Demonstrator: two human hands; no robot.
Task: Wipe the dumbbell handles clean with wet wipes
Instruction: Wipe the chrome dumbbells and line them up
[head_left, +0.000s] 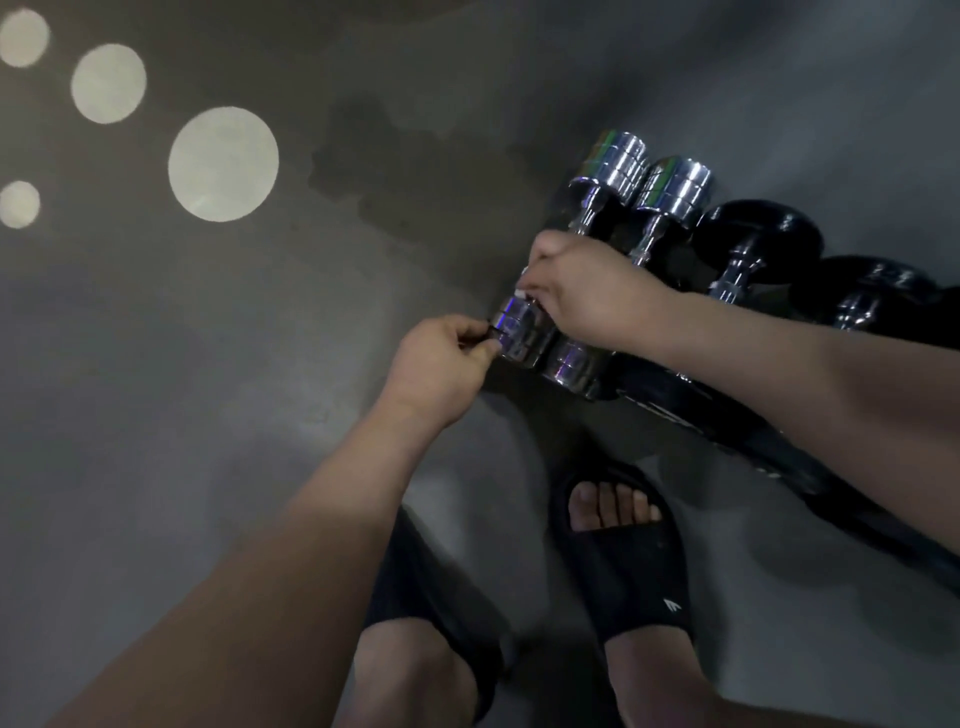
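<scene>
1. Four dumbbells are seen laid side by side on a dull grey concrete floor (208, 364), viewed from above by a head-worn camera.
2. The leftmost shiny chrome dumbbell (524, 335) is gripped around its handle by the right hand (587, 296), the grip clenched over the bar so that the bar itself is hidden.
3. A small white wet wipe (521, 297) is glimpsed at the fingertips of that hand, just above the near chrome head; how much of it is wrapped round the handle cannot be told.
4. The near head of the same dumbbell is pinched at its end face by the left hand (441, 364), thumb and fingers closed against the metal.
5. A second chrome dumbbell (670, 192) is lying touching the first, and two black-headed dumbbells with chrome handles (748, 249) are ranged beyond it to the right.
6. Two feet in black slide sandals (623, 551) are planted near the dumbbells, at the bottom of the frame.
7. Round pale patches of light (223, 163) are cast on the floor at upper left.
</scene>
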